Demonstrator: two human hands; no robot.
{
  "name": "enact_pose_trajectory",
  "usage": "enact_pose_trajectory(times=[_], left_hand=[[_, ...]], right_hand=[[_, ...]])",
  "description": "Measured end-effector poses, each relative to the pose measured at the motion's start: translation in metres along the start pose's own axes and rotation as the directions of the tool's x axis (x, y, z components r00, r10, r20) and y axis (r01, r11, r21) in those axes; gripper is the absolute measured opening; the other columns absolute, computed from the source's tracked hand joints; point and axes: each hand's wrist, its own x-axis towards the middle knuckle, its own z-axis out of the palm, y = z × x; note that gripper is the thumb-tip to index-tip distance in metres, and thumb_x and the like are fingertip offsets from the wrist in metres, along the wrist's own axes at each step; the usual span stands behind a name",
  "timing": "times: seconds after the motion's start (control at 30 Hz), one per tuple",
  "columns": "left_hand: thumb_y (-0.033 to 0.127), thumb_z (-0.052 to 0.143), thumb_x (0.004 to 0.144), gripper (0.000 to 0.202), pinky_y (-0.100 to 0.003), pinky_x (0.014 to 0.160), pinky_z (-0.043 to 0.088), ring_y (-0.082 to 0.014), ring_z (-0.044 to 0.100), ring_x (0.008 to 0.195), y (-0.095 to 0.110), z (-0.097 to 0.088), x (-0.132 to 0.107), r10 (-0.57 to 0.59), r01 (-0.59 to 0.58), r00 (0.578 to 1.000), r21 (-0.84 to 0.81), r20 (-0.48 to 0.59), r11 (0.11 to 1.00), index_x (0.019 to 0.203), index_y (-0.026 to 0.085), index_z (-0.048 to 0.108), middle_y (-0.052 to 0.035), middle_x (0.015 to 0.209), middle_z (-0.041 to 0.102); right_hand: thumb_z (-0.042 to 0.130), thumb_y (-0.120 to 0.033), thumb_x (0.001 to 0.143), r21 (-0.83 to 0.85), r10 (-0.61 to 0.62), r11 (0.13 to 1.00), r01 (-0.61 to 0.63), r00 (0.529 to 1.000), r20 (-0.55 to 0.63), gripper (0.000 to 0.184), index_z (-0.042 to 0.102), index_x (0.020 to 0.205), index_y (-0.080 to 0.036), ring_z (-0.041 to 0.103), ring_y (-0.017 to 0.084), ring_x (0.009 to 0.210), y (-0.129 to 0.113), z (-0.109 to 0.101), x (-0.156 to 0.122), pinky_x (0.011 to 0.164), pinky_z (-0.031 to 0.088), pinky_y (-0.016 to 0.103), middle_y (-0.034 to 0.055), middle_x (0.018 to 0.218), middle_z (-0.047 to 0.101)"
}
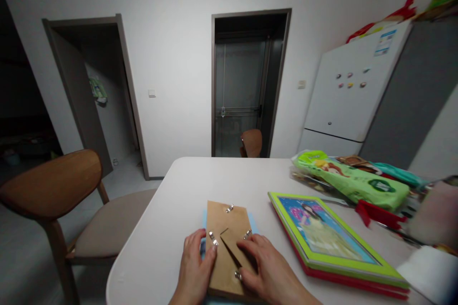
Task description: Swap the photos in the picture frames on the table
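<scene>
A picture frame (229, 222) lies face down on the white table in front of me, with its brown backing board up and light blue edges showing at the sides. Small metal clips sit around the board, and a dark slanting slit runs down its middle. My left hand (196, 264) is closed on the frame's left edge, its thumb at the left clip. On the other side, my right hand (266, 267) grips the right part of the frame, fingers by the right clip and thumb near the lower clip. The frame's front is hidden.
To the right lie stacked picture frames, a green one (322, 228) over red. Behind them are a green packet (361, 181), a red-handled item (379, 214) and other clutter. A wooden chair (71, 186) stands left of the table (153, 228). A white fridge (350, 90) stands beyond.
</scene>
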Motion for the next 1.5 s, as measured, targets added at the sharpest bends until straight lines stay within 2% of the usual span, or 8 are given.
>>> enact_pose_trajectory(times=[0.2, 0.4, 0.57, 0.73, 0.9, 1.03, 1.27, 1.5], left_hand=[[0.044, 0.05, 0.067, 0.031, -0.026, 0.055, 0.045, -0.0161, 0.06, 0.06, 0.006, -0.038, 0.009, -0.193, 0.191, 0.981, -0.291, 0.022, 0.937, 0.08, 0.017, 0.049, -0.0008, 0.067, 0.064], [0.041, 0.056, 0.061, 0.029, -0.025, 0.052, 0.043, -0.017, 0.058, 0.057, -0.032, -0.098, 0.003, -0.28, 0.264, 0.957, -0.173, -0.077, 0.949, 0.072, 0.015, 0.054, -0.0007, 0.061, 0.062], [0.039, 0.054, 0.059, 0.033, -0.034, 0.061, 0.045, -0.0228, 0.059, 0.064, -0.049, -0.12, 0.008, -0.243, 0.249, 0.95, 0.003, -0.196, 0.969, 0.081, 0.015, 0.053, -0.0013, 0.063, 0.061], [0.033, 0.05, 0.062, 0.043, -0.041, 0.095, 0.028, -0.0266, 0.038, 0.112, -0.03, -0.082, -0.001, 0.035, 0.025, 0.961, 0.214, -0.273, 0.977, 0.1, 0.014, 0.048, -0.0118, 0.113, 0.048], [0.034, 0.061, 0.062, 0.066, -0.042, 0.097, 0.028, -0.0284, 0.031, 0.118, 0.014, 0.012, -0.029, 0.38, -0.448, 0.886, 0.286, 0.263, 0.847, 0.12, 0.015, 0.036, -0.0136, 0.129, 0.035], [0.018, 0.054, 0.064, 0.054, -0.036, 0.09, 0.037, -0.0268, 0.045, 0.105, 0.046, 0.039, -0.033, 0.416, -0.568, 0.803, 0.337, 0.427, 0.751, 0.117, 0.013, 0.043, -0.0136, 0.114, 0.049], [0.02, 0.037, 0.075, 0.034, -0.03, 0.077, 0.044, -0.02, 0.054, 0.09, 0.037, -0.03, -0.017, 0.263, -0.207, 0.961, 0.406, -0.088, 0.89, 0.108, 0.017, 0.045, -0.0078, 0.101, 0.057], [0.027, 0.039, 0.074, 0.032, -0.03, 0.076, 0.042, -0.0203, 0.056, 0.091, -0.013, -0.063, -0.03, -0.043, 0.067, 0.997, 0.554, -0.057, 0.83, 0.104, 0.019, 0.048, -0.006, 0.103, 0.059]], right_hand=[[0.041, -0.036, 0.074, 0.064, 0.031, 0.998, -0.024, 0.994, -0.107, 0.042, 0.049, 0.11, -0.016, 0.053, 0.019, 0.089, 0.018, 0.001, 0.003, 0.079, 0.039, 0.029, 0.0099, 0.103, 0.055], [0.045, -0.025, 0.066, -0.104, 0.235, 0.963, -0.25, 0.962, -0.14, 0.053, 0.044, 0.116, -0.006, 0.053, 0.025, 0.094, 0.07, 0.025, 0.008, 0.083, 0.036, 0.033, 0.0172, 0.104, 0.056], [0.04, -0.017, 0.06, 0.262, 0.364, 0.903, -0.34, 0.93, -0.046, 0.059, 0.039, 0.117, -0.003, 0.058, 0.024, 0.083, 0.069, 0.018, 0.015, 0.075, 0.04, 0.033, 0.0169, 0.095, 0.061], [0.032, -0.025, 0.069, 0.717, 0.305, 0.608, -0.34, 0.934, 0.184, 0.056, 0.03, 0.123, -0.013, 0.06, 0.016, 0.06, 0.051, 0.001, 0.005, 0.053, 0.044, 0.025, 0.0064, 0.082, 0.065], [0.048, -0.029, 0.066, 0.899, 0.31, 0.305, -0.313, 0.926, 0.217, 0.067, 0.021, 0.127, -0.021, 0.054, 0.013, 0.046, 0.021, -0.01, 0.001, 0.049, 0.04, 0.023, -0.0017, 0.067, 0.063], [0.056, -0.035, 0.063, 0.871, 0.361, 0.378, -0.313, 0.916, 0.173, 0.074, 0.021, 0.126, -0.019, 0.047, 0.012, 0.043, 0.017, -0.012, 0.006, 0.045, 0.036, 0.022, -0.0073, 0.051, 0.051], [0.044, -0.028, 0.065, 0.367, 0.39, 0.871, -0.326, 0.914, -0.114, 0.06, 0.034, 0.12, -0.005, 0.049, 0.015, 0.049, 0.074, 0.009, 0.009, 0.049, 0.036, 0.025, -0.003, 0.052, 0.051], [0.039, -0.027, 0.07, -0.062, 0.253, 0.961, -0.268, 0.95, -0.18, 0.049, 0.045, 0.114, -0.005, 0.059, 0.022, 0.07, 0.094, 0.025, 0.008, 0.067, 0.042, 0.03, 0.0097, 0.076, 0.063]])
